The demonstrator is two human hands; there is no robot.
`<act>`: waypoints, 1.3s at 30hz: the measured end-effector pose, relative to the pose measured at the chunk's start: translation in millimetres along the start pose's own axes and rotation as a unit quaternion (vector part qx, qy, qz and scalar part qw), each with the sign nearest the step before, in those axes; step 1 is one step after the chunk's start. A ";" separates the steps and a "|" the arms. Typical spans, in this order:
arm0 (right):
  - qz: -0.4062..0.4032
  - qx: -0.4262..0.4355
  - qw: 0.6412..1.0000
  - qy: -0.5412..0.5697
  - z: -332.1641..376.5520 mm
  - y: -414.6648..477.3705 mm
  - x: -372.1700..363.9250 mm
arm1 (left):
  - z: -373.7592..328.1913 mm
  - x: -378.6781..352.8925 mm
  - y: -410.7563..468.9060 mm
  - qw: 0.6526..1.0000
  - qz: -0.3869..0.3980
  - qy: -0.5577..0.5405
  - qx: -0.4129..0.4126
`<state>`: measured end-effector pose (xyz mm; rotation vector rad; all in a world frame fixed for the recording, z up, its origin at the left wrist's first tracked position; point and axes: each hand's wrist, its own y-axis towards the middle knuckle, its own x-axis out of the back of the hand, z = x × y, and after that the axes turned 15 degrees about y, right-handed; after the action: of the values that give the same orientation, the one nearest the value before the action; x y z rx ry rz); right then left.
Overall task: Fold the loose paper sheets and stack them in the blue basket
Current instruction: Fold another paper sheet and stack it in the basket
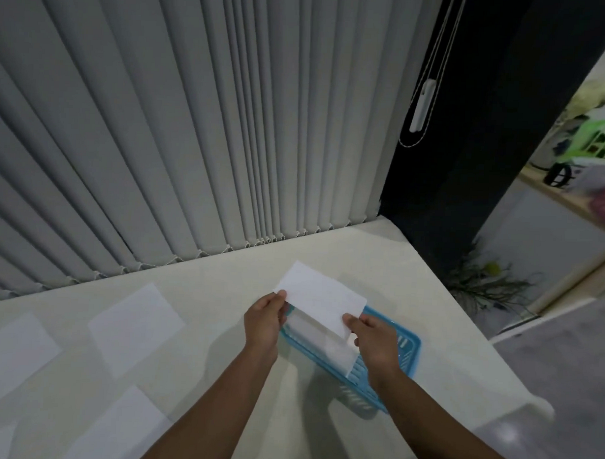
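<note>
A folded white paper sheet (321, 297) hangs in the air just above the blue basket (408, 349). My left hand (265, 319) pinches its near left corner and my right hand (372, 341) pinches its near right corner. The basket sits on the cream table near the right edge, and folded paper (319, 338) lies inside it, partly hidden by my hands. Loose flat sheets lie to the left: one (135, 326) mid-table, one (14, 353) at the far left, one (122, 425) near the front.
Grey vertical blinds (195, 122) hang along the table's back edge. The table's right edge (469, 310) drops to the floor, where a dark twiggy plant (488, 280) lies. A blind cord with a white weight (420, 106) hangs at the right. A shelf with a green crate (602, 140) stands far right.
</note>
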<state>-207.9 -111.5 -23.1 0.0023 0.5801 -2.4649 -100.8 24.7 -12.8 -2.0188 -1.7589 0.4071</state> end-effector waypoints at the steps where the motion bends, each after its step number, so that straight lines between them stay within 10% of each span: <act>1: -0.007 0.003 1.000 -0.005 -1.6 2.3 3.0 | -0.7 1.4 2.3 1.000 -0.001 0.019 -0.007; 11: -0.056 0.005 0.993 -0.105 -29.0 8.7 12.5 | 18.4 7.0 34.3 0.953 0.005 0.284 -0.105; 26: -0.061 0.000 0.980 -0.190 -39.1 9.1 20.3 | 19.1 -0.3 84.0 0.686 0.047 0.667 -0.287; 39: -0.038 0.016 0.973 -0.226 -35.8 10.9 21.5 | 18.6 8.7 89.6 0.694 0.093 0.658 -0.279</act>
<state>-224.1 -116.9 -62.7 -0.5621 0.3459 -2.4326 -31.5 26.5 -73.1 -1.8662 -0.7046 -1.3835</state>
